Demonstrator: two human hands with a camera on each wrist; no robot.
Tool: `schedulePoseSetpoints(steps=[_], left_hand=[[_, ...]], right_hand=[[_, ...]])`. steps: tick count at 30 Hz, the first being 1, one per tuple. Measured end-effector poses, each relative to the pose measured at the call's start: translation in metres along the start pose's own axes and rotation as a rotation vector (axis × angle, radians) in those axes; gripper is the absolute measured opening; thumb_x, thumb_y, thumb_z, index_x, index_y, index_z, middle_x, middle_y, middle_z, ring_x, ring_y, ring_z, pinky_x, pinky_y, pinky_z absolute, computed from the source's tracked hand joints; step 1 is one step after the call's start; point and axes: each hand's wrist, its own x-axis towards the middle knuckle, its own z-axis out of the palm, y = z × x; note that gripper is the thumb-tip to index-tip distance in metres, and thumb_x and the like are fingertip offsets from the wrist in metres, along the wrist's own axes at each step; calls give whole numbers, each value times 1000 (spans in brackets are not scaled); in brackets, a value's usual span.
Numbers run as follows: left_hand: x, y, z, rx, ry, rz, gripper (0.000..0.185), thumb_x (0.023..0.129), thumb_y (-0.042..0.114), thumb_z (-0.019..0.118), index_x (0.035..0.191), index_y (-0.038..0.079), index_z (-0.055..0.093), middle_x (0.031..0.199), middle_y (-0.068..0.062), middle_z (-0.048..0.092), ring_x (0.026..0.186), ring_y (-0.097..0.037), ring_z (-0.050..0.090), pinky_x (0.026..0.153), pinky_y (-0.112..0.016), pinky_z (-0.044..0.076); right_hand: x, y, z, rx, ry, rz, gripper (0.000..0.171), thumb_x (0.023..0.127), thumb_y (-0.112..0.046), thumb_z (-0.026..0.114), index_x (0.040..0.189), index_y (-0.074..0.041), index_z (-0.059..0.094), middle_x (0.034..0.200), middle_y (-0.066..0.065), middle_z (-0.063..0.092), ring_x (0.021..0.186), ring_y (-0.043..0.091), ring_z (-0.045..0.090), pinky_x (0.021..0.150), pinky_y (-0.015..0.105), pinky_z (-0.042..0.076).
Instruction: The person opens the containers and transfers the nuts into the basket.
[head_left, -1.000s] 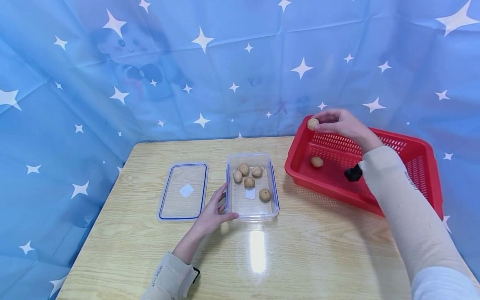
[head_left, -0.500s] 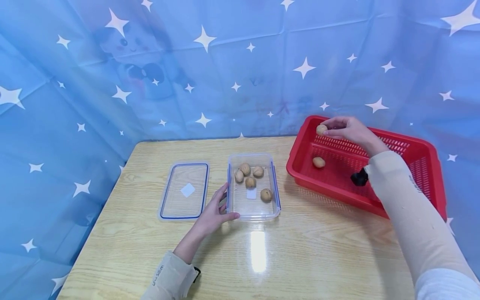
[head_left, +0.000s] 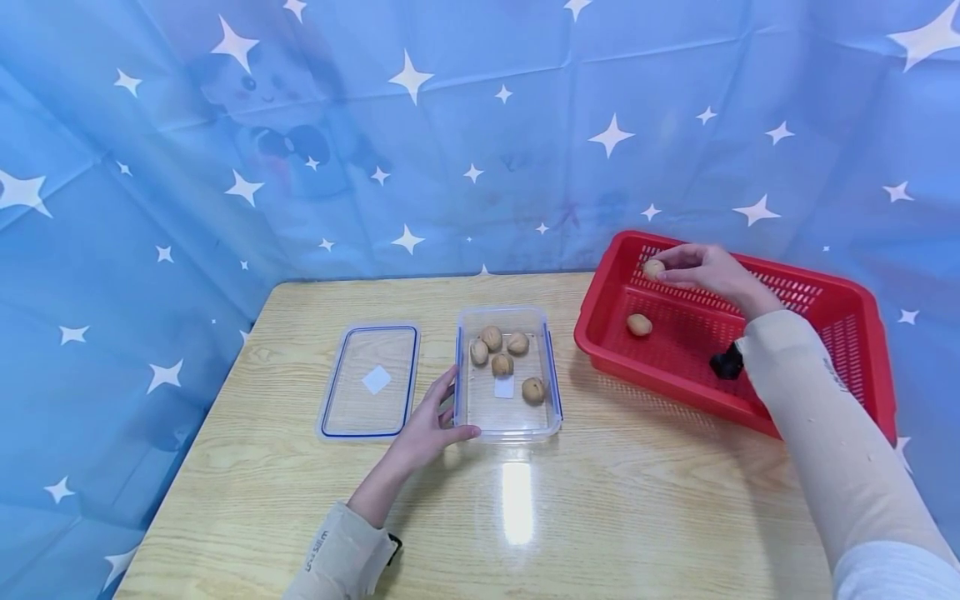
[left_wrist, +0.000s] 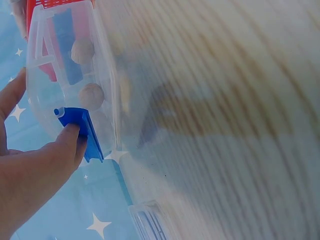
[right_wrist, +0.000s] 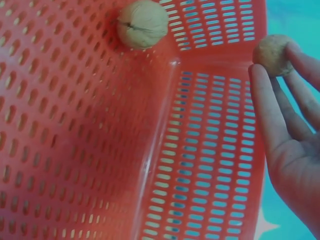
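Note:
My right hand [head_left: 705,271] pinches a walnut [head_left: 653,269] between thumb and fingertips, above the far left part of the red basket [head_left: 697,402]. In the right wrist view, that walnut [right_wrist: 273,55] is at basket-rim height. Another walnut [head_left: 639,325] lies on the basket floor. My left hand [head_left: 427,425] holds the near left corner of a clear food container [head_left: 480,417], thumb at the front and fingers along the left side. In the left wrist view, fingers touch its blue latch [left_wrist: 82,132]. Several walnuts [head_left: 502,365] lie inside the container.
The container's clear lid [head_left: 367,408], with a blue seal, lies flat on the wooden table [head_left: 600,508] to the left. A blue star-patterned curtain [head_left: 450,133] hangs behind and at the left. The basket's raised rim stands right of the container.
My right hand has moved right and slightly lower with the walnut, from the basket's left rim to farther inside it. My left hand stays on the container.

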Motion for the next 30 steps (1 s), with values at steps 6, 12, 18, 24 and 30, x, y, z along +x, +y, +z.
schedulePoseSetpoints(steps=[6, 12, 18, 24, 30], left_hand=[[1, -1, 0, -4, -1, 2, 101, 84, 0, 75, 161, 9, 10, 164, -25, 17, 152, -42, 21, 124, -51, 28], [1, -2, 0, -16, -4, 0, 101, 84, 0, 75, 161, 9, 10, 164, -26, 17, 152, -42, 20, 124, -51, 28], [1, -2, -1, -2, -6, 2, 102, 84, 0, 76, 161, 9, 10, 164, -25, 17, 152, -42, 21, 125, -51, 28], [2, -2, 0, -12, 7, -1, 101, 84, 0, 76, 161, 9, 11, 164, -25, 16, 152, -42, 20, 125, -51, 28], [2, -2, 0, -9, 13, 2, 101, 84, 0, 76, 161, 8, 11, 164, -25, 17, 152, -42, 21, 125, -52, 28]], right_hand=[[0, 9, 1, 6, -18, 19, 65, 97, -40, 63, 150, -8, 42, 148, 21, 45, 131, 35, 42, 89, 29, 59], [0, 14, 3, 0, -26, 40, 67, 96, -41, 63, 150, -8, 41, 148, 22, 44, 130, 35, 43, 96, 38, 58], [-1, 20, 5, 10, -26, 50, 66, 95, -39, 66, 149, -9, 43, 146, 21, 46, 127, 33, 45, 100, 47, 57], [3, 26, 6, 3, -38, 37, 63, 95, -33, 67, 148, -7, 43, 145, 23, 47, 127, 34, 46, 99, 46, 58], [4, 29, 7, 5, -39, 22, 61, 95, -33, 67, 145, -4, 48, 141, 22, 51, 116, 23, 53, 95, 39, 60]])
